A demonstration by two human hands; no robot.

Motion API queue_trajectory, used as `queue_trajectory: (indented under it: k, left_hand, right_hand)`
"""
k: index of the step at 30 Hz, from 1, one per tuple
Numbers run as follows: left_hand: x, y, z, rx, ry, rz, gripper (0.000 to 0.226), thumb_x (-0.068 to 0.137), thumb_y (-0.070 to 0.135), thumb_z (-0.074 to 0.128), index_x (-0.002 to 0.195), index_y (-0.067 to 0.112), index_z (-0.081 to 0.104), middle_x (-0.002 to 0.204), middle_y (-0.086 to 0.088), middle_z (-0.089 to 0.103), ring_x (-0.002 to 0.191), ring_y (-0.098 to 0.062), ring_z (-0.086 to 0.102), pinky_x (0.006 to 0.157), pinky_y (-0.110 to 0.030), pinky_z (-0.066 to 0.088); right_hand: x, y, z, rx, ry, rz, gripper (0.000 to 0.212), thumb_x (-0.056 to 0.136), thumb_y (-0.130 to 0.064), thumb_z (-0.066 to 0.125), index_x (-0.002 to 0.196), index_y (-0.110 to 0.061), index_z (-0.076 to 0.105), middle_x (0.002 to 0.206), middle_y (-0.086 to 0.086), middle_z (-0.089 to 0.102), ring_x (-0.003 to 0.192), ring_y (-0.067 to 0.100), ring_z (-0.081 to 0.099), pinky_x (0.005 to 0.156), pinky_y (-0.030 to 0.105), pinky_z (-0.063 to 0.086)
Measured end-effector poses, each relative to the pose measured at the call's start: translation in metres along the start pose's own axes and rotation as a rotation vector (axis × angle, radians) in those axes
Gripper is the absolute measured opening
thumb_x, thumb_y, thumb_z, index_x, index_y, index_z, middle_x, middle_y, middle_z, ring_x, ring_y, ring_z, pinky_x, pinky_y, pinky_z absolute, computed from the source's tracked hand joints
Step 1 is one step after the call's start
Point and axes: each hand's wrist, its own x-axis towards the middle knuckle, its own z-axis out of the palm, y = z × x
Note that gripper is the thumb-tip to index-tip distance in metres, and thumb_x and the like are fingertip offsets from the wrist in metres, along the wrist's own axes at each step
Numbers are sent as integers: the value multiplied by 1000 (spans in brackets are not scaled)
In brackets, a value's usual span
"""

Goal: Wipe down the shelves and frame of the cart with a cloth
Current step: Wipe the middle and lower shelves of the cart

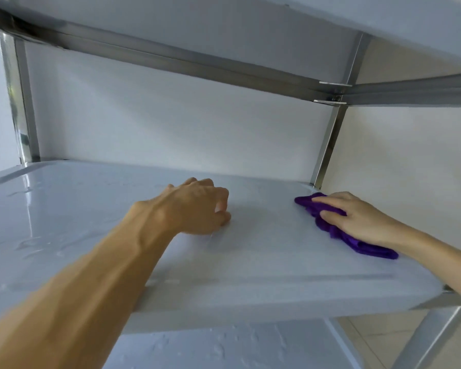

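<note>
A purple cloth (pixel 338 233) lies bunched on the white middle shelf (pixel 264 257) of the cart, near its back right corner. My right hand (pixel 357 219) presses flat on the cloth with straight fingers. My left hand (pixel 197 206) rests on the shelf's middle with its fingers curled under, holding nothing that I can see. Water drops and streaks shine on the left part of the shelf.
A metal rail (pixel 171 57) and the upper shelf's underside run overhead. Steel posts stand at the back left (pixel 24 102) and back right (pixel 330 139). A wet lower shelf (pixel 224 347) shows below. A white wall is behind.
</note>
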Motion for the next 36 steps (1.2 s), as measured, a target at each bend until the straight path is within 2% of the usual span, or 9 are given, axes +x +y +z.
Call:
queue_trajectory:
  k: [4,9,14,18,21,25,28,32,36]
  left_hand:
    - [3,-7,-5,-56,-86,0,25,94,60,42,110,46,54,125,14,46,118,-12,39,97,-41,32]
    - [9,-1,-2,-43,-104,9,22,97,54,40,111,42,52,123,12,44,123,-15,36,101,-44,32]
    - [11,-1,-8,-40,-146,24,23,98,51,40,116,41,51,118,11,41,121,-14,37,86,-34,32]
    - [9,0,-9,-30,-162,22,23,98,50,39,117,42,50,114,12,38,123,-14,36,85,-31,28]
    - [5,-1,-10,-43,-184,31,26,100,48,37,121,39,49,115,11,38,125,-15,35,85,-32,30]
    - [3,1,-11,-7,-214,50,31,101,43,33,127,34,47,128,8,39,127,-18,33,86,-35,34]
    - [6,4,-14,7,-220,49,32,102,41,33,130,32,46,132,6,39,128,-20,34,87,-35,35]
    - [7,7,-15,68,-237,63,37,103,43,34,135,30,46,136,4,40,127,-23,41,86,-31,31]
    - [5,5,-16,57,-232,70,37,102,47,35,133,32,48,132,6,41,124,-20,44,87,-32,31]
  right_hand:
    - [60,11,5,-45,-5,157,43,104,-32,44,146,-32,43,148,0,48,128,23,51,111,35,36]
    - [129,-35,32,22,-26,238,32,102,-22,37,130,-16,53,124,4,63,106,25,62,92,34,47]
    - [128,-102,62,229,-64,-47,27,97,-21,43,120,-29,55,108,-15,62,65,-7,64,63,13,46]
    - [88,-85,52,103,-156,-260,45,101,-35,48,143,-47,41,140,-36,39,122,-13,42,103,15,29]
    - [68,-44,30,114,-162,-197,43,102,-35,48,141,-52,39,148,-30,38,135,-6,36,113,18,24]
    - [63,6,6,39,-15,107,35,103,-37,45,132,-57,45,138,-12,56,118,13,55,107,31,39]
    - [87,-4,11,-40,-23,202,35,105,-34,38,139,-37,45,141,-4,54,104,11,59,100,34,43]
    - [104,-71,41,29,-43,73,39,102,-27,42,140,-34,45,107,-14,62,72,-6,59,65,13,44]
    - [72,-110,51,113,-122,-73,42,100,-25,43,140,-39,44,122,-20,54,87,-4,60,70,2,38]
